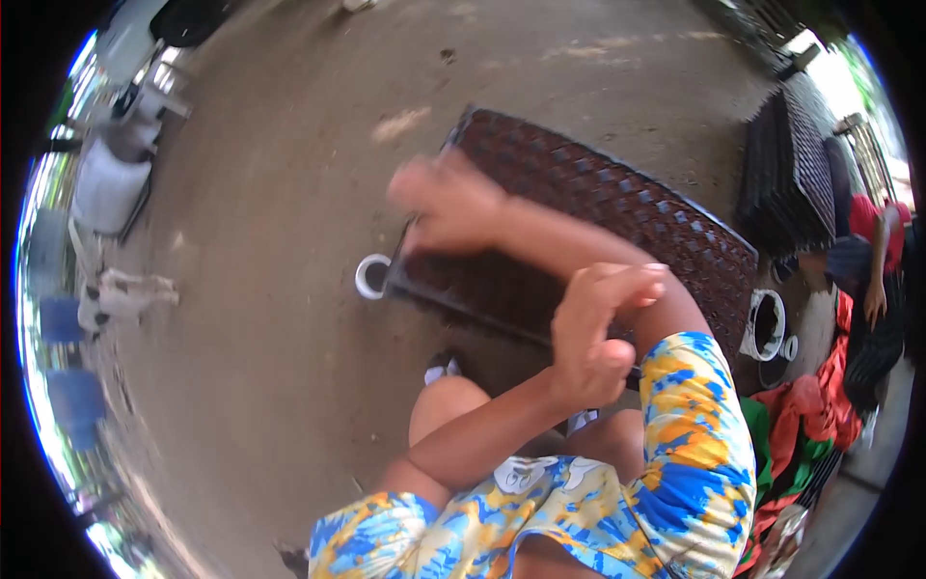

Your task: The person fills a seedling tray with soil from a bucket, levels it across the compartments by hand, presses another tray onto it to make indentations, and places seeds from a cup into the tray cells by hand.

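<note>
Stretching under my arms lies the dark, woven-patterned panel (598,193); well right of my hands stands a stack of similar panels (786,174), with a white bucket (755,323) nearer. My left hand (593,338), fingers bent and thumb apart, overlaps my right forearm (touching or not, I can't tell). My right hand (446,205) blurs over the panel's left end, its grip unclear, near a small white-rimmed cup (360,277).

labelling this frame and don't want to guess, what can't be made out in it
- Right hand, head view: motion blur hides its fingers and any contact with the woven-look panel.
- Left hand, head view: overlap hides whether it touches the right forearm.
- Panel, head view: arms cover part.
- White ring-shaped object, head view: too small to identify.
- Person at right, head view: dark image edge cuts them off.
</note>
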Demonstrator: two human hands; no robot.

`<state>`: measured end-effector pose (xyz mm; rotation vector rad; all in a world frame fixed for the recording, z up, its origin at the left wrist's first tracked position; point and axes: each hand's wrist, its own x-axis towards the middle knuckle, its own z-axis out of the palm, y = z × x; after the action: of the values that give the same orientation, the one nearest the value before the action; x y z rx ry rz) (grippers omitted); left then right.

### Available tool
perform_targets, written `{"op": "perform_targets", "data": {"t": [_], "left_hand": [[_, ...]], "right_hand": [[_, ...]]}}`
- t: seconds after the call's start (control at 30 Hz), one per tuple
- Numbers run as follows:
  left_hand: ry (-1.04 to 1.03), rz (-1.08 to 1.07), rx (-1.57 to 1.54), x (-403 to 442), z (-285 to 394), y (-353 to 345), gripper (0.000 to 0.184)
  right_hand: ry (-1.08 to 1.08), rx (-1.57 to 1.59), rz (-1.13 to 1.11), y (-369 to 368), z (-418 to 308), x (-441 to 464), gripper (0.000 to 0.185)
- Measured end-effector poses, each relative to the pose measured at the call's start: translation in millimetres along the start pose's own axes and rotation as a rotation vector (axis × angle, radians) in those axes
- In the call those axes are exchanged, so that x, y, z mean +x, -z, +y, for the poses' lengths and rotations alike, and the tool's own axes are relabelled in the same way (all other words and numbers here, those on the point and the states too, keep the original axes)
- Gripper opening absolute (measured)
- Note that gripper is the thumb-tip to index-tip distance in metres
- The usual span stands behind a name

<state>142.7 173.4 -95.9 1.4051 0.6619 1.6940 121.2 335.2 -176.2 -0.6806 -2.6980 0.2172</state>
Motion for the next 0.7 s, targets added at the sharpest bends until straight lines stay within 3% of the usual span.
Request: {"op": "perform_targets", "data": {"t": [0.07,0.13,0.3,0.37,0.4,0.53,0.6,0.7], "left_hand": [[-0.061,-0.023,0.01,0.3,0.1,1.2,0.082],[-0.123,-0.035,0.032,2.4,0.0,2.7,0.078],[-0.125,-0.061,0.043,3.7,-0.6,-2.9,0.075],[-0.087,0.022,-0.027,6.1,-3.4,-2.8,0.065],[-0.095,0.06,0.038,10.9,-6.2,5.1,0.07],[-0.025,0.555,-0.112,42.8,-13.8,48.5,0.078],[-0.037,0.717,-0.101,51.3,-4.7,72.2,0.075],[-0.031,0.774,-0.021,56.2,4.1,80.1,0.072]], "right_hand": [[-0.454,-0.123,0.131,-17.3,81.0,4.0,0.058],[-0.699,-0.265,0.238,-31.0,109.1,-4.3,0.077],[-0.378,-0.166,-0.15,-38.6,-42.1,18.2,0.086],[-0.313,-0.056,-0.061,-59.3,-82.4,-6.2,0.087],[-0.316,-0.056,-0.036,-55.0,-89.4,-28.5,0.087],[-0.4,-0.11,-0.094,6.0,-89.6,-162.5,0.088],[-0.577,-0.16,-0.219,48.8,-91.7,-247.8,0.09],[-1.149,-0.388,-0.164,80.5,-94.8,-371.9,0.084]]}}
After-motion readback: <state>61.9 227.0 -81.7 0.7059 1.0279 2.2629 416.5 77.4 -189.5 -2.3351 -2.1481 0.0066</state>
